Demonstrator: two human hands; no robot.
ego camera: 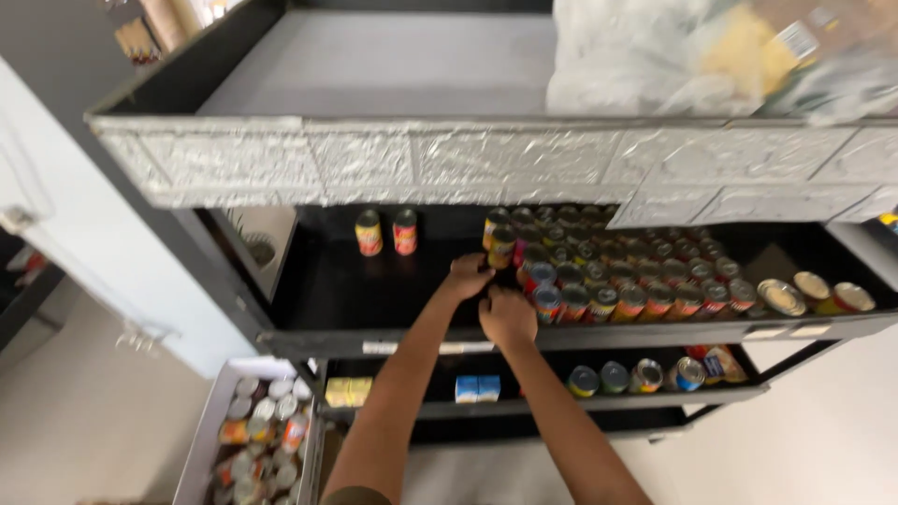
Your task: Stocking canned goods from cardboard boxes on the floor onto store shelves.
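On the black middle shelf (374,290), left hand (465,277) and right hand (507,316) side by side at the near-left edge of the packed round metal tins (617,276). Left fingers closed against a yellow-labelled tin (502,245); right grip hidden, cannot tell. Two red-and-yellow tins (386,232) apart, far left.

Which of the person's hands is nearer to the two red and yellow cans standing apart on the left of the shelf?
Left. The left hand reaches in just right of the two separate cans; the right hand is farther right and nearer the shelf's front edge.
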